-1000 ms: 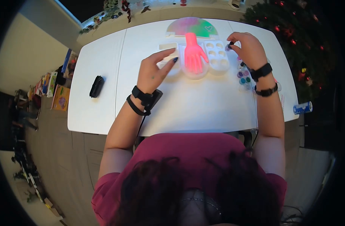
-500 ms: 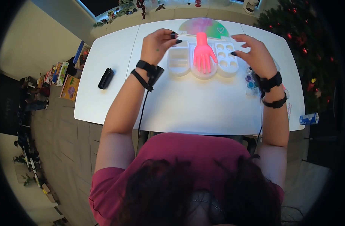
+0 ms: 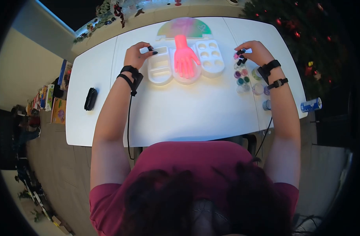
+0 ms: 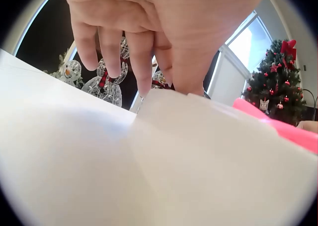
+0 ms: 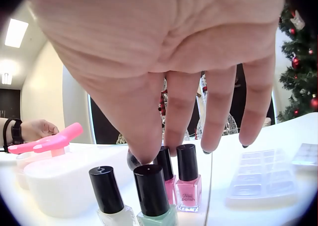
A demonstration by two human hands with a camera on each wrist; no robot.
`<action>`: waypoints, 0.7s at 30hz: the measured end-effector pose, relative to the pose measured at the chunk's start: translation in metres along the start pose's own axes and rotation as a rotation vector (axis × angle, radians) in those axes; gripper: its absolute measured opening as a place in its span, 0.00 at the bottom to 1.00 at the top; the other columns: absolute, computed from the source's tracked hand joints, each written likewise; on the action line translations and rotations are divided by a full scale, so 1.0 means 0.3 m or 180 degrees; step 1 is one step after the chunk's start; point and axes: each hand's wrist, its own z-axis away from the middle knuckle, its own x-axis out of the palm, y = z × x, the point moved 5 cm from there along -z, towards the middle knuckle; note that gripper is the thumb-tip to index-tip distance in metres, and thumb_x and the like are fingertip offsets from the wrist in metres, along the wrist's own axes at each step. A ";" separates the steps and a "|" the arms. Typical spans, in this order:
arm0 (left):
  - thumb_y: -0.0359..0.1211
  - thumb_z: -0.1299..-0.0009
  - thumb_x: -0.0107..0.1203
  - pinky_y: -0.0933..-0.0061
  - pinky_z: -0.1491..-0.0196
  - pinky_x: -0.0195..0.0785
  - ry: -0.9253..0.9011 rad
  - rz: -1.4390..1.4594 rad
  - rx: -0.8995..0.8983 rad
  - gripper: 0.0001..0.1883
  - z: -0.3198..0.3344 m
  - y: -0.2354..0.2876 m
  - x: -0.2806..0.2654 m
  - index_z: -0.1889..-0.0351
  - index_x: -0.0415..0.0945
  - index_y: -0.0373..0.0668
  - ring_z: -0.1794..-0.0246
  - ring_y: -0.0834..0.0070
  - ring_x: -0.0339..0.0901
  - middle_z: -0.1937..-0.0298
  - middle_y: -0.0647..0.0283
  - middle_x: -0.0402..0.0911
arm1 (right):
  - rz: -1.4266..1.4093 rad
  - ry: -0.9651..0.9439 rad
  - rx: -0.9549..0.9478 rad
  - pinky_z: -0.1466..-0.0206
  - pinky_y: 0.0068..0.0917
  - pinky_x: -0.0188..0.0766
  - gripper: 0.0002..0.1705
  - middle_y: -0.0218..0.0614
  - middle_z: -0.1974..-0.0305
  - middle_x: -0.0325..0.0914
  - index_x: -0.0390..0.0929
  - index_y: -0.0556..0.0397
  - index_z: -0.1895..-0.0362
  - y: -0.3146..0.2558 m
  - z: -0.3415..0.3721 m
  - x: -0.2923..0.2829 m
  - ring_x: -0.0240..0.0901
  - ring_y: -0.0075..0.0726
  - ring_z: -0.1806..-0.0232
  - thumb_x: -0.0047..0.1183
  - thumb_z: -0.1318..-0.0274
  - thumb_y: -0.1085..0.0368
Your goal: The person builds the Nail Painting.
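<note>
- Black case [image 3: 90,99]: at the table's left, well apart from the work.
- Left hand [image 3: 136,56]: thumb and forefinger narrowed on a small dark thing [image 3: 150,48], probably a polish bottle, at the sectioned tray's far left corner; a pinch suits so small a piece.
- Sectioned tray [image 3: 160,81]: white, its divisions presumably for sorting.
- Pink model hand [image 3: 184,59]: fingers toward the person, between trays, likely for easy reach.
- Six-hole tray [image 3: 211,70]: wells apparently for round pots.
- Polish bottles [image 5: 188,188]: right of the trays, upright, caps uppermost, handy for lifting.
- Right hand [image 3: 258,53]: thumb and forefinger narrowed about one cap, other fingers extended; cannot tell whether it grips.
- Small pots [image 3: 240,82]: clustered nearer the person.
</note>
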 end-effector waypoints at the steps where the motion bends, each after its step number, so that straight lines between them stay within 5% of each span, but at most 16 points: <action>1: 0.34 0.34 0.77 0.64 0.43 0.77 0.0076 0.0104 0.0060 0.15 0.003 0.006 -0.002 0.51 0.89 0.43 0.52 0.61 0.89 0.55 0.58 0.93 | 0.0049 0.0094 0.0022 0.37 0.40 0.80 0.21 0.42 0.49 0.91 0.92 0.46 0.46 -0.019 0.002 -0.005 0.84 0.47 0.45 0.68 0.43 0.77; 7: 0.32 0.32 0.76 0.66 0.36 0.75 -0.0025 -0.0045 -0.0333 0.17 0.009 0.025 -0.011 0.46 0.88 0.42 0.45 0.67 0.88 0.50 0.61 0.93 | 0.0092 0.0147 0.0023 0.37 0.41 0.80 0.18 0.42 0.51 0.91 0.92 0.50 0.48 -0.011 -0.020 -0.005 0.85 0.46 0.48 0.65 0.41 0.78; 12: 0.34 0.29 0.73 0.63 0.31 0.73 0.0277 0.0366 0.0132 0.17 0.015 0.034 -0.059 0.44 0.86 0.41 0.38 0.68 0.86 0.43 0.61 0.91 | 0.0032 0.0253 -0.0149 0.38 0.40 0.80 0.12 0.41 0.53 0.90 0.89 0.55 0.53 -0.003 -0.050 -0.011 0.85 0.47 0.48 0.60 0.37 0.79; 16: 0.33 0.28 0.72 0.61 0.29 0.71 0.0334 0.0856 0.0479 0.17 0.071 0.288 -0.154 0.43 0.87 0.41 0.36 0.69 0.85 0.42 0.61 0.91 | 0.0209 0.0756 -0.0393 0.41 0.39 0.80 0.11 0.42 0.54 0.89 0.89 0.55 0.52 -0.243 0.015 -0.095 0.85 0.49 0.50 0.59 0.36 0.77; 21: 0.32 0.29 0.73 0.65 0.34 0.76 -0.0208 0.0811 0.1300 0.16 0.188 0.618 -0.130 0.45 0.88 0.39 0.44 0.67 0.88 0.46 0.58 0.92 | -0.0995 0.1171 -0.1480 0.49 0.35 0.84 0.11 0.42 0.52 0.89 0.88 0.55 0.49 -0.664 0.133 -0.053 0.87 0.46 0.53 0.60 0.33 0.73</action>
